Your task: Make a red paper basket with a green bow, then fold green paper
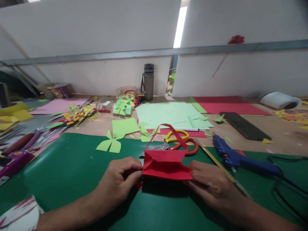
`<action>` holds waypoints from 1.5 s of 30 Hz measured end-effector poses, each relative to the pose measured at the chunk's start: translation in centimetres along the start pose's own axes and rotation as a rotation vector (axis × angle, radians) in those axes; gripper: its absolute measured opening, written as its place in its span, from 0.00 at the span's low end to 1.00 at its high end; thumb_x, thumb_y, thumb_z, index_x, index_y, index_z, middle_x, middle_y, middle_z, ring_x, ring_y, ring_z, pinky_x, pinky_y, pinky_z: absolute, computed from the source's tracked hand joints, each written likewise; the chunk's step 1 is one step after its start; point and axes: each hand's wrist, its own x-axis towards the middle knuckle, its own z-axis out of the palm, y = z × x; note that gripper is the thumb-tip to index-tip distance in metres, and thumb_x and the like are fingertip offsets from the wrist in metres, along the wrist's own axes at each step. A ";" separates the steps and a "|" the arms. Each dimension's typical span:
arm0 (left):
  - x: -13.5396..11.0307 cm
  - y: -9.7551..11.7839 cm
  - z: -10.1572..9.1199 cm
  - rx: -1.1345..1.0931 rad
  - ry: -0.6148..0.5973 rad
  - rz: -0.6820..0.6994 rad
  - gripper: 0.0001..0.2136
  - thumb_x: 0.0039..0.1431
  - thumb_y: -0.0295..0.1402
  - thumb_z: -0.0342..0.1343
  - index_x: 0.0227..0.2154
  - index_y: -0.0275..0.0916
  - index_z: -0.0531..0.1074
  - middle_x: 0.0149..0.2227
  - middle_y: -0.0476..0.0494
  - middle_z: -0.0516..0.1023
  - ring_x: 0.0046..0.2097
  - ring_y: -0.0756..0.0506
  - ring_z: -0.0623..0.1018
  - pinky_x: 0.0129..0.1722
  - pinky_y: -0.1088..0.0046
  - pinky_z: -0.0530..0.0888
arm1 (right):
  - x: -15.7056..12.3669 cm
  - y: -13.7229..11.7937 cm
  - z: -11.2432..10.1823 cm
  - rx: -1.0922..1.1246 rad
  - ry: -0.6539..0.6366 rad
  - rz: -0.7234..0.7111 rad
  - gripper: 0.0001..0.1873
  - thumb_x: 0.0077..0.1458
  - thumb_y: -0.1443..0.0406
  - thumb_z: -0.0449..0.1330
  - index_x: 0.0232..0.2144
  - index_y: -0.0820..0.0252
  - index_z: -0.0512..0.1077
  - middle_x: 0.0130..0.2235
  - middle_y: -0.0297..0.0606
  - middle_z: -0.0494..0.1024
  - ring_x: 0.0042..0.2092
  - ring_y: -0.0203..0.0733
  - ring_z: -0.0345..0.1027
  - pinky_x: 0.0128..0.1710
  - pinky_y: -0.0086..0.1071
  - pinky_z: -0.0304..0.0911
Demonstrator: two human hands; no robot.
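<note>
One glue gun lying nearby, one red paper bag, left hand pinching its left end, right hand clamping fingers on its right corner

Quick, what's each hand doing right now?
Left hand: closed, pinching the left side of the red paper bag.
Right hand: closed, holding the bag's right side.

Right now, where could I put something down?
The green mat looks bare left, between the purple tool and left hand, and nearest, between the forearms. It's crowded beyond the red paper bag, with scissors and paper scraps, and right, around the glue gun.
</note>
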 end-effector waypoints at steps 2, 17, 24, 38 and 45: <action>0.0 -0.2 0.1 0.002 -0.021 -0.021 0.07 0.58 0.30 0.52 0.27 0.40 0.75 0.27 0.46 0.77 0.29 0.48 0.76 0.30 0.76 0.70 | 0.0 0.1 0.0 -0.006 -0.007 -0.064 0.16 0.59 0.70 0.51 0.19 0.58 0.65 0.23 0.36 0.69 0.26 0.35 0.62 0.24 0.28 0.55; 0.1 -0.4 0.2 -0.068 0.018 -0.138 0.07 0.56 0.31 0.54 0.25 0.38 0.72 0.21 0.48 0.75 0.24 0.49 0.74 0.25 0.77 0.68 | 0.4 0.2 0.4 -0.069 -0.065 0.020 0.13 0.60 0.68 0.52 0.23 0.58 0.68 0.22 0.35 0.70 0.25 0.37 0.64 0.24 0.29 0.57; 0.0 0.1 0.0 -0.127 0.001 -0.043 0.07 0.55 0.29 0.52 0.26 0.36 0.74 0.30 0.46 0.75 0.28 0.49 0.74 0.29 0.76 0.70 | -0.1 0.2 0.7 -0.134 0.012 -0.039 0.15 0.60 0.69 0.51 0.22 0.59 0.66 0.21 0.34 0.67 0.24 0.36 0.60 0.23 0.28 0.53; 0.5 -0.5 1.1 -0.083 0.096 0.009 0.04 0.58 0.31 0.52 0.29 0.37 0.68 0.25 0.50 0.71 0.25 0.52 0.70 0.25 0.77 0.68 | -0.2 0.1 1.1 -0.108 0.019 -0.040 0.15 0.59 0.71 0.52 0.20 0.61 0.61 0.22 0.32 0.64 0.25 0.34 0.57 0.26 0.27 0.50; 0.7 -1.3 0.9 0.163 0.090 0.498 0.11 0.59 0.23 0.53 0.42 0.43 0.72 0.44 0.44 0.66 0.42 0.49 0.71 0.38 0.74 0.71 | -0.6 0.1 1.2 -0.113 0.014 -0.025 0.17 0.59 0.70 0.52 0.18 0.61 0.62 0.21 0.33 0.65 0.25 0.34 0.56 0.26 0.28 0.49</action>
